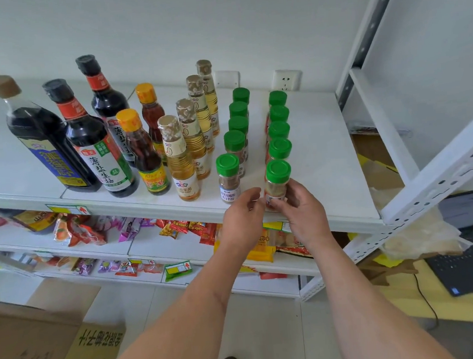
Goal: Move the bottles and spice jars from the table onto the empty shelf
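On the white shelf stand three dark soy sauce bottles, two orange-capped oil bottles, several pale vinegar bottles and two rows of green-capped spice jars. My right hand grips the front jar of the right row at the shelf's front edge. My left hand hovers just left of that jar with fingers loosely curled, beside the front jar of the left row; it holds nothing.
Lower shelves carry snack packets. Cardboard boxes lie on the floor at the left. A white rack upright stands at the right, with a laptop on a yellow table behind it. Two wall sockets are behind the shelf.
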